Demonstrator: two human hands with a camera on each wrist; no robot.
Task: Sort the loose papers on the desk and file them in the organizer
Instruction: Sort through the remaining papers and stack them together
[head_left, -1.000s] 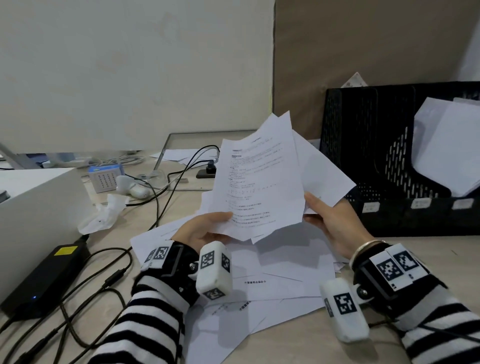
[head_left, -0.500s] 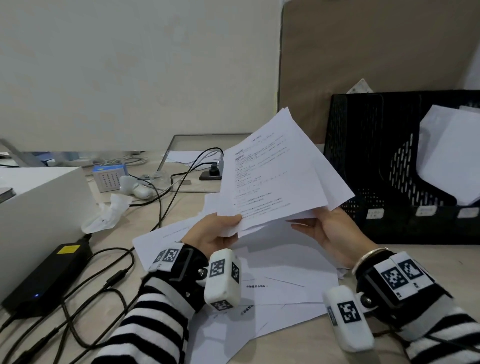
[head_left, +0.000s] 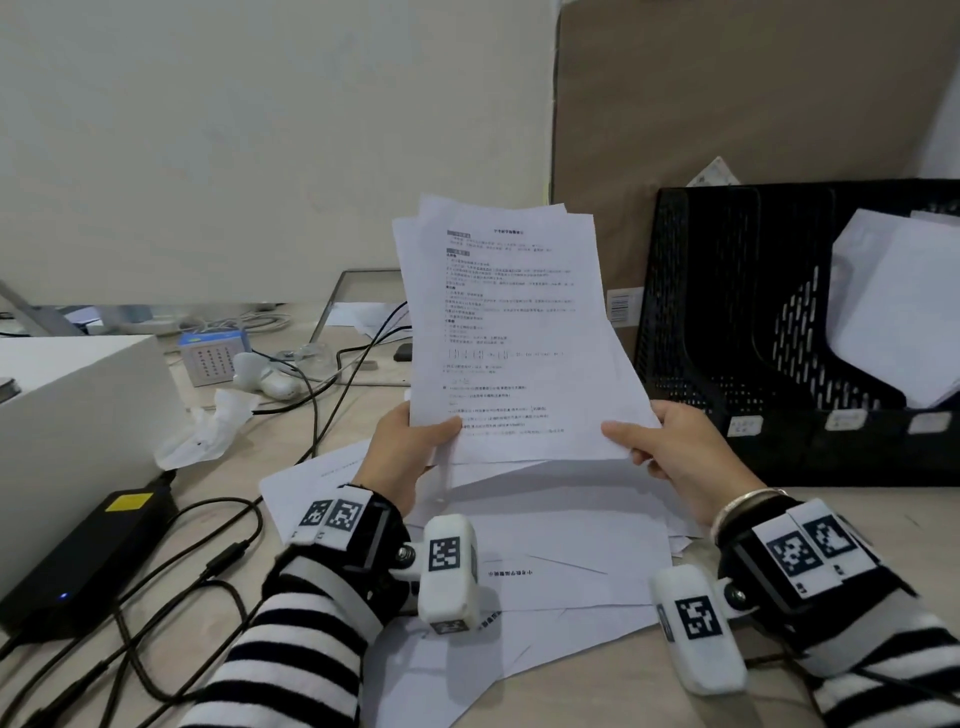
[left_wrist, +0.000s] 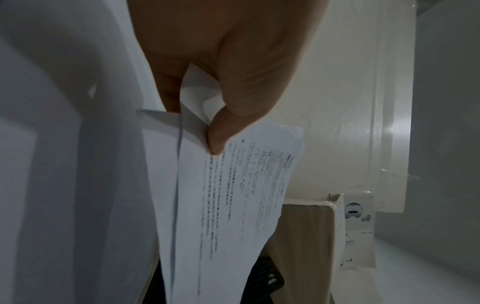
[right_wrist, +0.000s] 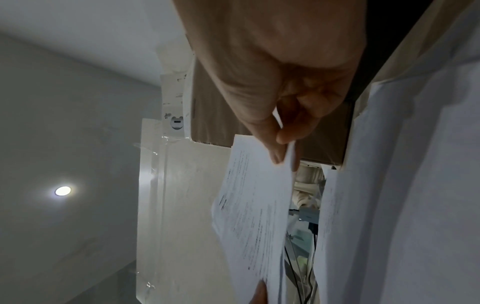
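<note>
I hold a small stack of printed white sheets (head_left: 509, 332) upright above the desk, text side facing me. My left hand (head_left: 415, 447) pinches the stack's lower left corner, thumb on the front; the left wrist view shows the thumb (left_wrist: 221, 135) pressing the sheets (left_wrist: 233, 205). My right hand (head_left: 670, 447) pinches the lower right corner, seen up close in the right wrist view on the sheets (right_wrist: 254, 205). More loose papers (head_left: 545, 561) lie spread on the desk below. The black mesh organizer (head_left: 727, 332) stands at the right with white paper (head_left: 893, 306) in one slot.
A white box (head_left: 78, 410) stands at the left, with a black power brick (head_left: 88, 556) and tangled cables (head_left: 218, 566) in front of it. A crumpled tissue (head_left: 208, 431), a small blue-topped device (head_left: 213, 356) and a monitor stand (head_left: 358, 291) lie further back. Brown cardboard (head_left: 727, 104) leans behind the organizer.
The fanned, tilted sheets have been squared into a more even stack and turned upright. Both hands shifted to its lower corners, and the stack rose slightly.
</note>
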